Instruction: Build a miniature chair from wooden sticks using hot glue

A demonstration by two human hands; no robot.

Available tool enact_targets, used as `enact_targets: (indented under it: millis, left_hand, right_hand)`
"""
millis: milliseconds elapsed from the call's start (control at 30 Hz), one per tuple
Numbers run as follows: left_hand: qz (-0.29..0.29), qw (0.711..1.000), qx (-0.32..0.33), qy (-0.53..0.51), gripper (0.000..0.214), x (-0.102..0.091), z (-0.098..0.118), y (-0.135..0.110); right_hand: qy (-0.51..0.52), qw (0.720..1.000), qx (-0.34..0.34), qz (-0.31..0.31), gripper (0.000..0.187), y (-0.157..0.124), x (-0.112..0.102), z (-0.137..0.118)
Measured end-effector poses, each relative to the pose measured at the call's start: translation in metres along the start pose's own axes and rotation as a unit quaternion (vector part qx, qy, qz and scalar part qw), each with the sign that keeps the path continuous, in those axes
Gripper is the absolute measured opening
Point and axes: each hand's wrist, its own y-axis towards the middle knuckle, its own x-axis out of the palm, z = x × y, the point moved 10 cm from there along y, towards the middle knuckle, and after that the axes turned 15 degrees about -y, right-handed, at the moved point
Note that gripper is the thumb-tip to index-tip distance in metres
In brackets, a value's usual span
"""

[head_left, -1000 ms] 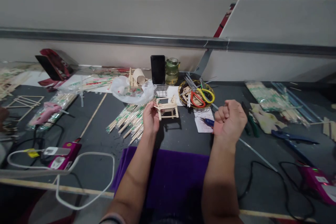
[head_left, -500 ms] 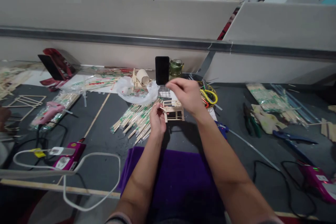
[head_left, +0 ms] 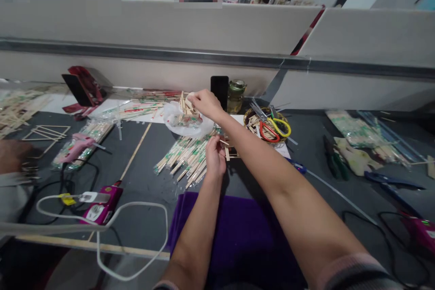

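My left hand (head_left: 215,157) is closed around one end of a small frame of light wooden sticks (head_left: 227,152). My right forearm hides most of that frame. My right hand (head_left: 206,103) reaches over a white plastic bag (head_left: 173,120), its fingers bent together beside a pale paper cup (head_left: 190,98) that it mostly covers. Whether those fingers grip the cup or something smaller cannot be made out. Upright wooden pieces (head_left: 184,102) stand by the cup in the bag. Wrapped bundles of sticks (head_left: 183,158) lie left of my left hand.
A round basket (head_left: 249,122) holds short sticks and scissors with yellow (head_left: 282,128) and red handles. Behind are a phone (head_left: 219,90) and a green jar (head_left: 237,93). Pliers (head_left: 335,158) and a blue glue gun (head_left: 297,166) lie right; a pink glue gun (head_left: 79,145) and another person's hand (head_left: 15,156), left.
My right hand has left its place above the stick frame and moved left and away from me to the bag and cup. My left hand keeps the frame. The view has shifted slightly.
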Motion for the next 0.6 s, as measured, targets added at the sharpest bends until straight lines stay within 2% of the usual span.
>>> enact_targets:
  millis: [100, 167, 267, 333, 400, 467, 600]
  left_hand:
    - [0.004, 1.0, -0.009, 0.011, 0.018, 0.0, -0.001, 0.0]
    - [0.0, 1.0, -0.01, 0.027, 0.02, 0.002, -0.001, -0.001]
    - [-0.021, 0.998, -0.01, 0.058, 0.024, 0.008, 0.0, -0.004]
    - [-0.042, 0.996, -0.013, 0.077, 0.026, 0.013, 0.0, -0.006]
    - [-0.056, 0.994, -0.012, 0.096, 0.026, 0.016, 0.001, -0.008]
    - [-0.06, 0.991, 0.001, 0.116, 0.026, 0.017, 0.005, -0.009]
    - [-0.07, 0.988, 0.02, 0.139, 0.029, 0.019, 0.008, -0.009]
  right_hand:
    - [0.06, 0.995, -0.003, 0.074, 0.021, -0.028, -0.031, 0.008]
    - [0.11, 0.984, -0.017, 0.142, 0.016, -0.062, -0.055, 0.02]
    - [0.132, 0.966, 0.001, 0.222, 0.028, -0.122, -0.073, 0.052]
    - [0.115, 0.965, 0.04, 0.233, 0.024, -0.156, -0.068, 0.073]
    - [0.089, 0.974, 0.056, 0.201, 0.017, -0.176, -0.05, 0.084]
    - [0.048, 0.982, 0.037, 0.178, 0.017, -0.185, -0.034, 0.082]
    - [-0.044, 0.987, -0.026, 0.149, 0.022, -0.184, -0.015, 0.065]
